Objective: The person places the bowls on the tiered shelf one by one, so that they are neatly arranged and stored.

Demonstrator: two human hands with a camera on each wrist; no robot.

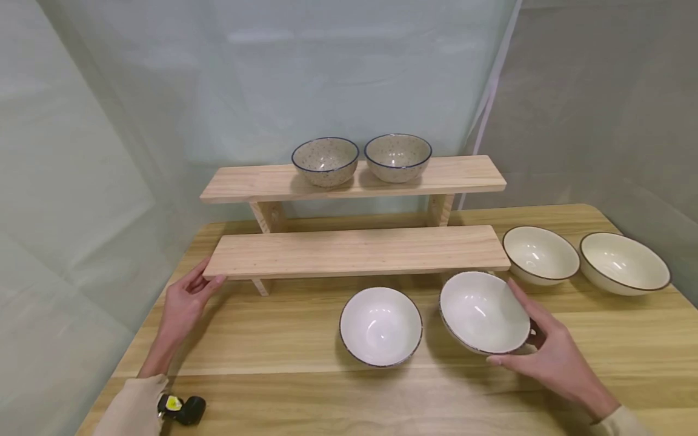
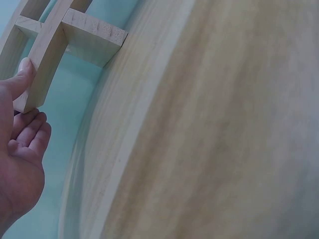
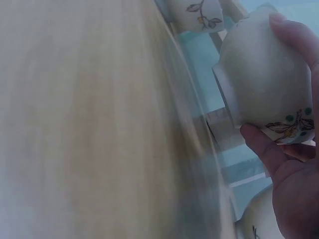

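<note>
My left hand (image 1: pixel 184 304) grips the left end of the lower board of a two-tier wooden shelf (image 1: pixel 354 251). In the left wrist view its thumb lies on the board's edge and the fingers curl beneath. On the right, my right hand (image 1: pixel 557 354) holds a white bowl (image 1: pixel 482 312) with a dark rim, thumb at the near side and fingers round the right. That bowl is slightly tilted and raised above the table; the right wrist view shows its foot and a painted leaf sprig (image 3: pixel 289 127). Left of it, a second white bowl (image 1: pixel 380 327) sits upright on the table.
Two speckled bowls with blue rims, the left one (image 1: pixel 325 162) and the right one (image 1: pixel 398 158), stand on the upper board. Two cream bowls, one nearer (image 1: pixel 540 254) and one farther right (image 1: pixel 624 263), rest right of the shelf. A black device (image 1: pixel 182 409) is at my left sleeve.
</note>
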